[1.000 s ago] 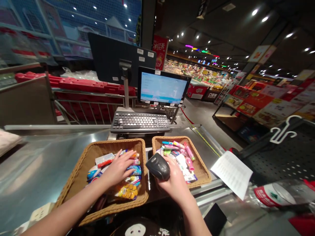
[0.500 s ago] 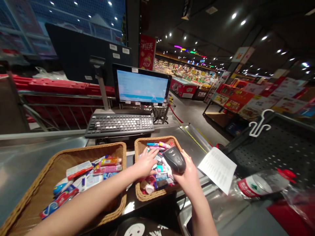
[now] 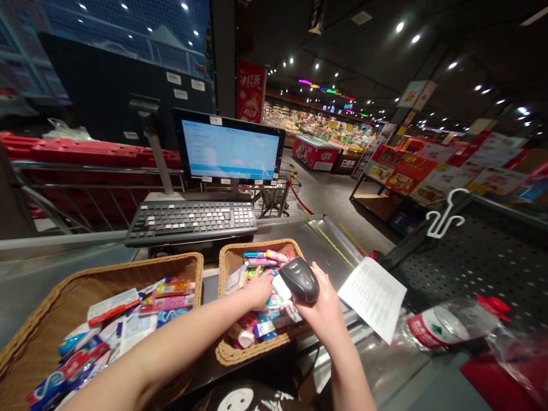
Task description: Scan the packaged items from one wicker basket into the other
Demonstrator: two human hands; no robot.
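My right hand (image 3: 322,305) is wrapped round a black handheld barcode scanner (image 3: 301,279), held above the right side of the smaller wicker basket (image 3: 226,357). My left hand (image 3: 258,290) reaches into that basket with its fingers apart among the goods; the fingertips are partly hidden. Around it lie small colourful packages, among them a pink tube-like pack (image 3: 276,255), a blue and white box (image 3: 265,329) and a white-capped item (image 3: 246,338). Under my left forearm stands a larger wicker basket (image 3: 38,319) with toothpaste-like boxes (image 3: 113,307) and an orange bottle (image 3: 172,288).
Behind the baskets are a black keyboard (image 3: 192,221) and a lit monitor (image 3: 231,149). On the right lie a printed sheet (image 3: 374,297) and a large clear bottle with a red cap (image 3: 449,325). A white hanger (image 3: 445,220) hangs on a black perforated panel (image 3: 492,257).
My left hand has sunk deeper among the goods, and some packages have shifted. The scanner stays in my right hand. The whole view has turned slightly, so the baskets appear further left.
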